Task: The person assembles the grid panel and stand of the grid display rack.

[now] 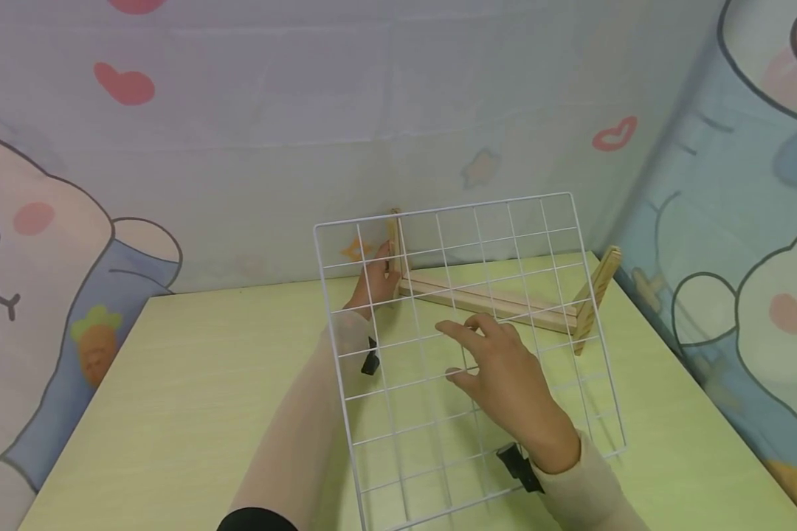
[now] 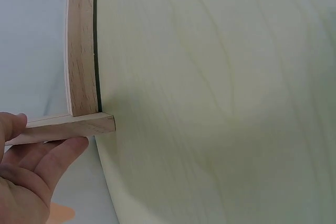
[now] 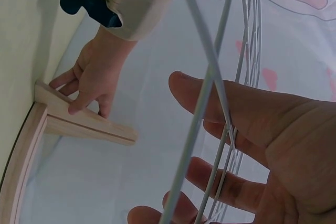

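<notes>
A white wire grid panel (image 1: 372, 345) slants over the table. My right hand (image 1: 505, 372) holds it, with thumb and fingers bent and spread among the wires. The right wrist view shows wires (image 3: 197, 106) crossing the thumb and the bent fingers. Farther back, my left hand (image 1: 375, 280) grips one upright end piece (image 2: 79, 127) of a wooden frame (image 1: 488, 301), thumb on one side and fingers on the other. A long slotted bar (image 2: 81, 40) joins that piece to a second end piece (image 1: 596, 295) at the right. Part of the frame shows through the grid.
The pale green table (image 1: 206, 391) extends to the left and right of the arms. A printed cloth (image 1: 252, 184) hangs behind it, and another (image 1: 757, 243) runs along the right edge. Black straps sit at both wrists, one (image 1: 519, 466) overlapping the grid's lower edge.
</notes>
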The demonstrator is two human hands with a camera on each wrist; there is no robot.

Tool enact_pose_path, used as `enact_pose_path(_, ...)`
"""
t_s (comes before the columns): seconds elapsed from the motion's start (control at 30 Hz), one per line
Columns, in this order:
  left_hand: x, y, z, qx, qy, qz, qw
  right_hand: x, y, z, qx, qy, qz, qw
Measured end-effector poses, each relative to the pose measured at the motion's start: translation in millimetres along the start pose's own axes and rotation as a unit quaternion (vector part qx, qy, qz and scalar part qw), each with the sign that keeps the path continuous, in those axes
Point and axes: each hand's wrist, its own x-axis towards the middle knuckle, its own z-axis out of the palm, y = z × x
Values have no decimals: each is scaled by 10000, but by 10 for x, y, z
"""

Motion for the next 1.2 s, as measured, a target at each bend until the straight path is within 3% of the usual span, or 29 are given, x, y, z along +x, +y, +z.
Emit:
enact_pose_path(0.3, -46, 10, -15, 233, 123, 133, 9996, 15, -25, -7, 56, -32, 35, 10000)
enact_pose_path(1.2, -192, -6, -143, 759, -29, -69, 9971, 73, -56, 10, 60, -104, 68, 9999)
